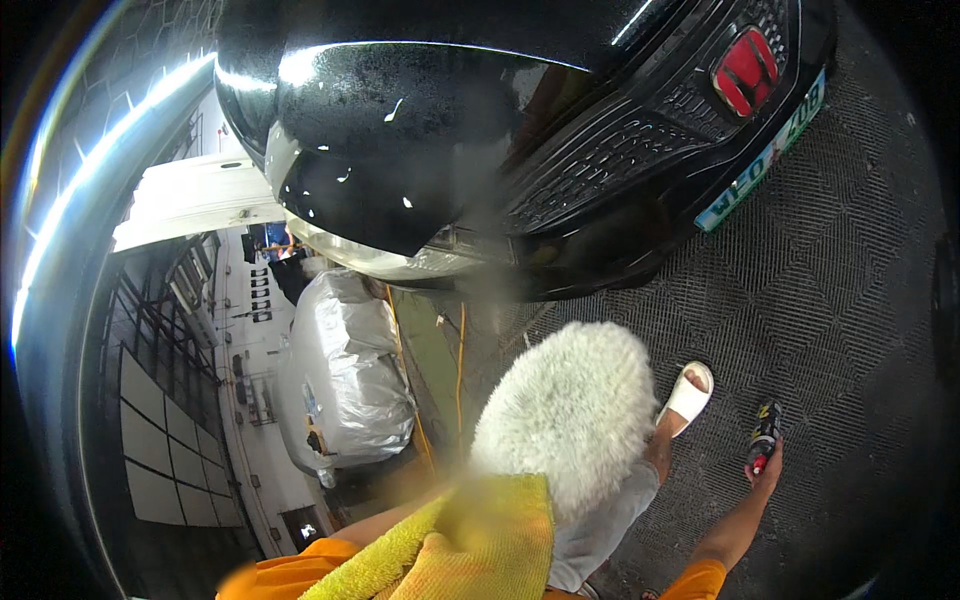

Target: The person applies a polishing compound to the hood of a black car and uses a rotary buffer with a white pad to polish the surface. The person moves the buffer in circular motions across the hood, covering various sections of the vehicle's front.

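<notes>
My right hand point(768, 472), low at the right, is closed round a dark bottle point(766, 435) with a red tip. The bottle is tilted, red end toward my hand. In front of me at lower middle is a round, white, fluffy wool buffing pad point(565, 410), its pile facing up. A yellow microfibre towel point(480, 545) hangs close to the camera and overlaps the pad's near edge. My left forearm point(395, 515) runs behind the towel toward the pad. My left hand is hidden, so its hold does not show.
The front of a black car point(400, 160) fills the top, with white smears on its glossy bonnet. A vehicle under a silver cover point(350, 370) stands at left. An orange cord point(461, 375) lies beside it. Dark ribbed mats point(810, 300) cover the floor. My sandalled foot point(690, 395) is near the pad.
</notes>
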### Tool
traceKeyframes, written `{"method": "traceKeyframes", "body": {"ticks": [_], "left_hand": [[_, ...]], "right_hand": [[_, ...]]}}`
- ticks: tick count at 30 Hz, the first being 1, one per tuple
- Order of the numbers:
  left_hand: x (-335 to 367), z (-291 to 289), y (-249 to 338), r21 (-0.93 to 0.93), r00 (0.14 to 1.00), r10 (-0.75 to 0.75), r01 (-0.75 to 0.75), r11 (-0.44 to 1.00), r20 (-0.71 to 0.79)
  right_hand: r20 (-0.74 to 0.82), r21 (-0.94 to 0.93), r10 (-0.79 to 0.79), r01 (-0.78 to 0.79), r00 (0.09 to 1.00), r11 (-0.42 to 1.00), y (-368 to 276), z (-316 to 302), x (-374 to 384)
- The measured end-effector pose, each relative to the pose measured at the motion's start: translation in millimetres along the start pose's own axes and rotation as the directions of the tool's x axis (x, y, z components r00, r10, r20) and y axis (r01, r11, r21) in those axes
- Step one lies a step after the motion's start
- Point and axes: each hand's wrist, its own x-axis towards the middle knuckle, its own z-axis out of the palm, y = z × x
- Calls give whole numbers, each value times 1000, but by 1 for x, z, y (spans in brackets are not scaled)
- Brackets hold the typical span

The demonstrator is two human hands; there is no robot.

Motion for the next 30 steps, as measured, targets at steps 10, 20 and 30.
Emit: {"method": "traceKeyframes", "body": {"ticks": [10, 20, 30], "left_hand": [[3, -33, 149, -189, 866, 500, -487, 853, 23], [-111, -59, 256, -495, 669, 743, -642, 586, 13], [-140, -47, 146, -988, 635, 760, -144, -60, -139]], "right_hand": [[139, -218, -891, 891, 433, 399, 46, 17, -186], [959, -115, -197, 917, 202, 383, 104, 124, -510], [504, -605, -714, 788, 487, 111, 78, 3, -419]]}}
